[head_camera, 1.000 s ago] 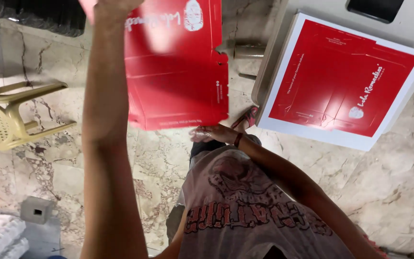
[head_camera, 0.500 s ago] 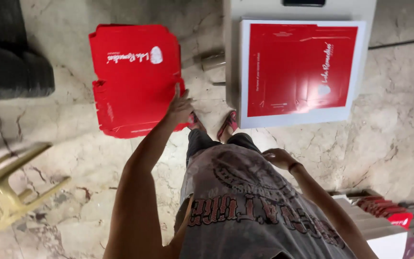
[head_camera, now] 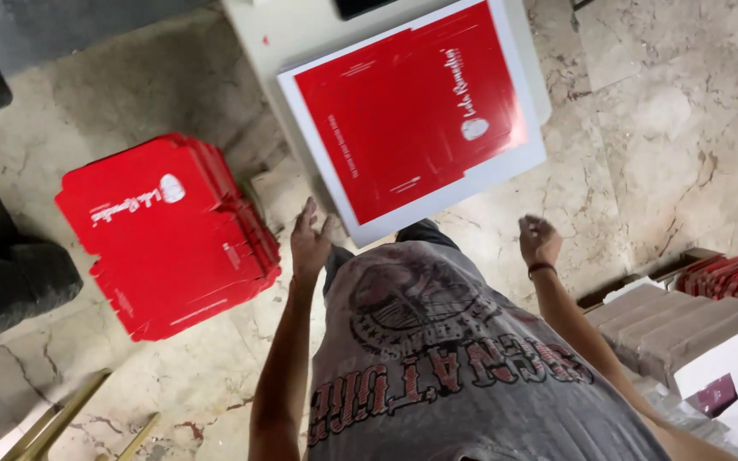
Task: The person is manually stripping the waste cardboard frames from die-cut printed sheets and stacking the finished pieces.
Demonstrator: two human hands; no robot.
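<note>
Head view shows left hand (head_camera: pixel 309 242) open, empty, just beside red flat cartons (head_camera: pixel 168 235) stacked on the floor; right hand (head_camera: pixel 540 240) loosely curled, empty, near red-and-white sheets (head_camera: pixel 412 115) on white table (head_camera: pixel 271 34).

The stack of flat cartons (head_camera: pixel 168 235) at nine o'clock is bright red, with small white lettering and a white emblem near its top edge. At twelve o'clock lies a sheet (head_camera: pixel 416 115) with a large red panel framed by a white border, also bearing white print and a white emblem; it rests on a white table (head_camera: pixel 279 34). The floor (head_camera: pixel 676 128) is beige marble veined with grey and brown. The shirt (head_camera: pixel 437 358) at six o'clock is grey with a dark red printed crest and lettering. A dark band circles the wrist of the right hand (head_camera: pixel 540 241). At three o'clock sit more red cartons (head_camera: pixel 728 277) beside pale grey-brown board (head_camera: pixel 668 320).
</note>
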